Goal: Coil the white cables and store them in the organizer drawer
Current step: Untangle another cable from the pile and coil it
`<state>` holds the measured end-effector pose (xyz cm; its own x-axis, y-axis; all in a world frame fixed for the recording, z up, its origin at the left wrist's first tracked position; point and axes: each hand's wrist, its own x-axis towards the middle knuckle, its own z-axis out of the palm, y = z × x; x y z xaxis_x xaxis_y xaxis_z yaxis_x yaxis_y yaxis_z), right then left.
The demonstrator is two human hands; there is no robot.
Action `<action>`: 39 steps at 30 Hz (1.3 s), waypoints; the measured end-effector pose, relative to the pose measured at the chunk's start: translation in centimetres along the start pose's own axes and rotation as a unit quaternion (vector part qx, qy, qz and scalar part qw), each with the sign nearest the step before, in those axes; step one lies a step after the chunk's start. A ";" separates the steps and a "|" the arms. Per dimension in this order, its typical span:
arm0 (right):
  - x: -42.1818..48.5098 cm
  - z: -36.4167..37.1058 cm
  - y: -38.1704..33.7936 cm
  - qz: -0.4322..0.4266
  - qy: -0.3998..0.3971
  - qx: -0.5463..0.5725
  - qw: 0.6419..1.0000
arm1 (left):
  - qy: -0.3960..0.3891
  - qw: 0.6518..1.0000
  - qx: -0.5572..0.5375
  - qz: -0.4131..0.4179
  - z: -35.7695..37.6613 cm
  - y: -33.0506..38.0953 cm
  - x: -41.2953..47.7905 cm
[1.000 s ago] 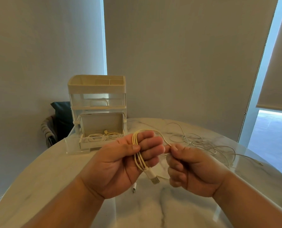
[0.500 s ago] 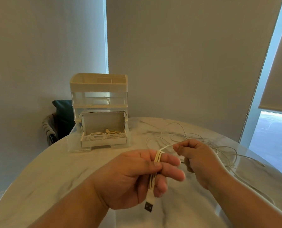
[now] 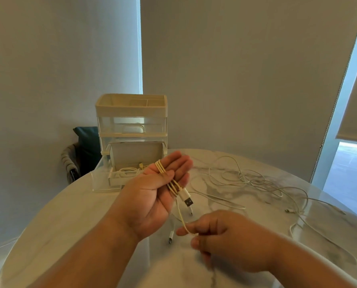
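Right hand (image 3: 225,235) nearest, thumb and forefinger pinching free strand of white cable (image 3: 174,187). Strand rises to left hand (image 3: 150,196): palm up, fingers nearly straight, thumb pinning cable's loops across palm. USB plug (image 3: 187,200) juts from palm's right edge. Loose cables (image 3: 256,179) sprawl on table (image 3: 69,215) beyond right hand. Organizer (image 3: 132,121) behind left fingertips, drawer (image 3: 119,180) pulled out, coiled cable (image 3: 127,169) inside.
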<state>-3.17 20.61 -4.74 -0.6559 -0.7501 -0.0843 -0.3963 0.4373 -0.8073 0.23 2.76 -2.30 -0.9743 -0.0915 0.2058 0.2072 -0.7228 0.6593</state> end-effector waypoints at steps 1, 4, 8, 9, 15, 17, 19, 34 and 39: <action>-0.2 0.0 -0.2 -0.006 -0.005 -0.009 1.000 | 0.017 1.000 0.009 0.002 -0.3 0.0 0.3; -0.4 -0.4 -0.6 -0.030 0.004 -0.003 1.000 | 0.067 0.997 0.042 0.021 -1.2 0.1 0.9; -0.5 -1.1 -0.4 -0.036 0.096 0.037 0.994 | 0.089 0.991 0.091 0.039 -1.7 0.7 1.2; -0.6 -1.2 -0.6 -0.037 0.111 0.030 0.993 | 0.087 0.987 0.125 0.043 -1.7 0.6 1.3; -1.3 -1.3 -1.4 -0.049 0.196 -0.066 0.977 | 0.014 0.906 0.417 0.072 -1.9 -0.6 0.5; -1.5 -1.2 -1.6 -0.059 0.232 -0.066 0.969 | 0.002 0.890 0.449 0.075 -1.7 -0.7 0.3; -1.5 -1.0 -1.8 -0.070 0.265 -0.077 0.959 | -0.006 0.863 0.498 0.081 -1.7 -0.9 0.2; -1.2 -2.1 -1.0 -0.186 0.340 -0.213 0.897 | -0.134 0.740 0.657 -0.048 0.6 -2.4 -1.5; -0.9 -3.1 -0.4 -0.192 0.342 -0.205 0.897 | -0.154 0.767 0.613 -0.111 0.5 -2.4 -1.6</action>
<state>-4.36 22.64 -2.52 -0.6057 -0.4668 0.6444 -0.7882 0.4629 -0.4056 1.37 4.95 -3.86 -0.9697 0.2425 0.0275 0.1508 0.5065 0.8489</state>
